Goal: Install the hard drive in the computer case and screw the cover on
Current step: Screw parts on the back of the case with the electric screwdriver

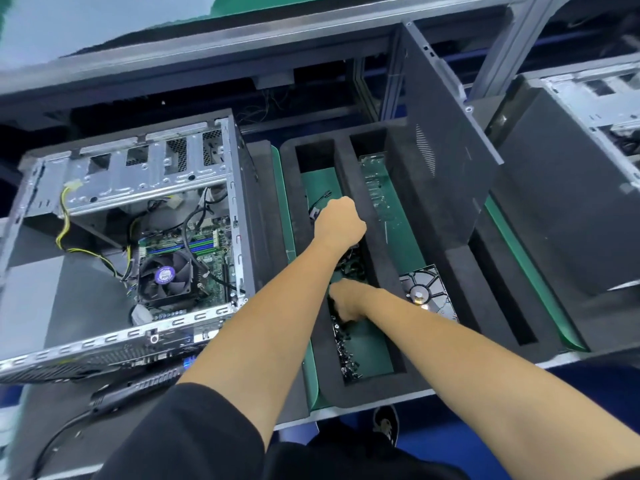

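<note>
The open computer case (131, 237) lies on its side at the left, with the motherboard and fan showing. The hard drive (427, 292) lies in the right slot of the black foam tray (349, 188). Black screws (346, 355) are heaped in the tray's left slot. My right hand (348, 303) reaches into that heap, its fingers curled down among the screws. My left hand (339, 220) hovers as a fist over the same slot, farther back; what it holds, if anything, is hidden. The dark side cover (446, 143) stands tilted behind the tray.
A bagged circuit board (379, 188) lies behind the hard drive in the right slot. A small black cable (320, 202) sits at the back of the left slot. A second case (571, 188) stands at the right. A black electric screwdriver (138, 388) with its cord lies in front of the open case.
</note>
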`<state>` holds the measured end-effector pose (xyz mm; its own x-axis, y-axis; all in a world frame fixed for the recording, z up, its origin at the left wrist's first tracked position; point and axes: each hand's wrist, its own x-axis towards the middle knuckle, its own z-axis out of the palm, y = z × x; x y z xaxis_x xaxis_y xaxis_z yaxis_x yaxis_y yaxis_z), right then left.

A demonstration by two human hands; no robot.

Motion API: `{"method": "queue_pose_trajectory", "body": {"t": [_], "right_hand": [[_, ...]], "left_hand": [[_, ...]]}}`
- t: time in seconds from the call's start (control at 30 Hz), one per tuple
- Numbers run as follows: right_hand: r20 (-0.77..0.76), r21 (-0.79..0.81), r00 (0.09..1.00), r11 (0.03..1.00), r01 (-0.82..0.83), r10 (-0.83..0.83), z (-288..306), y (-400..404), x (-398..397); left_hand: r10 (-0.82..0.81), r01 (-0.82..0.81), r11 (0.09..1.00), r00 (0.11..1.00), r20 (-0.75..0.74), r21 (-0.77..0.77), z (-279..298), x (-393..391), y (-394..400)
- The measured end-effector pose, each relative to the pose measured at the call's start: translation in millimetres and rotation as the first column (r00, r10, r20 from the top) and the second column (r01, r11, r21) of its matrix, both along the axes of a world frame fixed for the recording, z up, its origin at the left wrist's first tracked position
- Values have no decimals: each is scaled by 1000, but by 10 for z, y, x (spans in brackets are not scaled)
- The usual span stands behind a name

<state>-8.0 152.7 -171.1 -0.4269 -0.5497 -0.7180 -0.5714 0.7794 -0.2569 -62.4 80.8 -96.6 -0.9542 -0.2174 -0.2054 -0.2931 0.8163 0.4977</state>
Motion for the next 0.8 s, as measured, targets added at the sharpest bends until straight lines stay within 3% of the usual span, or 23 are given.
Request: {"method": "queue_pose_trajectory", "body": {"t": [0.27, 0.8], "right_hand": [[-46, -63, 996, 996, 67, -70, -252, -24, 70], [-41, -23, 954, 955, 297, -298, -228, 24, 290]], "left_hand": [[-19, 18, 1000, 999, 36, 8, -125, 46, -13], [-36, 32, 998, 996, 86, 47, -195, 139, 11]]}}
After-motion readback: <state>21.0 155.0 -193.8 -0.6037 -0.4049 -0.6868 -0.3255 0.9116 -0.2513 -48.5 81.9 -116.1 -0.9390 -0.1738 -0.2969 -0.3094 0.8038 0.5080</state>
